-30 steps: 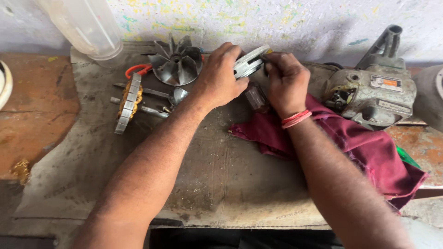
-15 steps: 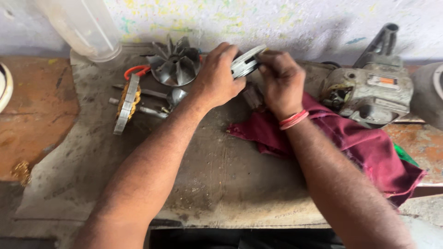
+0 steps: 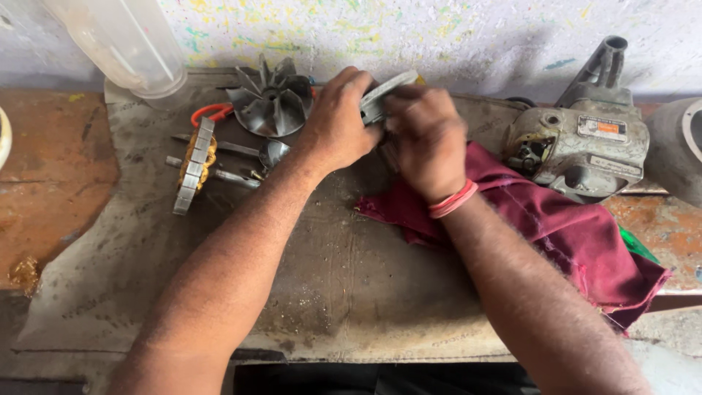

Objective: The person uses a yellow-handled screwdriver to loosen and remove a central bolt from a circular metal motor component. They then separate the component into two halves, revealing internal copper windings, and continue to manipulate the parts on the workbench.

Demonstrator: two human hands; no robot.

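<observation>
The flat grey metal part (image 3: 382,93) is held above the bench, near the wall. A finned fan wheel (image 3: 270,99) lies left; a maroon cloth (image 3: 556,227) lies right. Left hand (image 3: 338,121) and right hand (image 3: 425,139) both close firmly around the part.

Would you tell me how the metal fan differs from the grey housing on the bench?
The fan is small, round and bladed; the housing is bigger and blocky, with a handle. The fan lies beside the left hand; the housing sits to the right, against the maroon cloth. Both are grey metal, and neither is held.
</observation>
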